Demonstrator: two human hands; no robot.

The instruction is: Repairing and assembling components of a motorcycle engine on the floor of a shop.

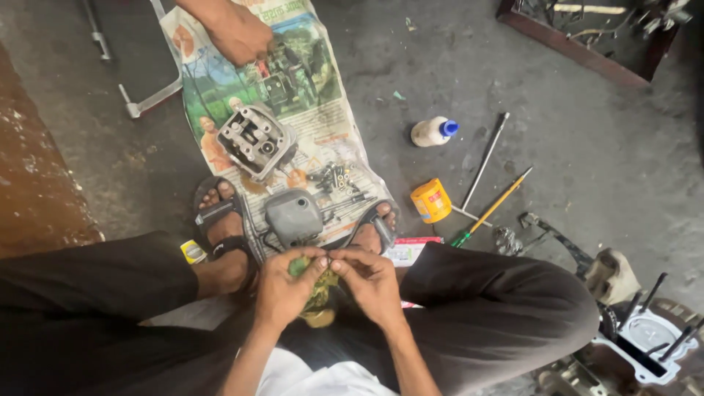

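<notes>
3 hands (287, 287), 2 sandals (224, 220), 1 white bottle (433, 132), 1 yellow tin (430, 200), 1 screwdriver (491, 209)

Matt grey metal cylinder head (257, 141), glossy printed newspaper (323, 121), rough concrete floor (587, 161)

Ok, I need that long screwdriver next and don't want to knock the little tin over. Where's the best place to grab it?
Take the screwdriver by its yellow shaft near the upper, far end, coming from the right, where the floor is bare. It lies flat and slanted; its green lower end sits close to the yellow tin and crosses a thin rod, so fingers there would probably crowd both.
</notes>
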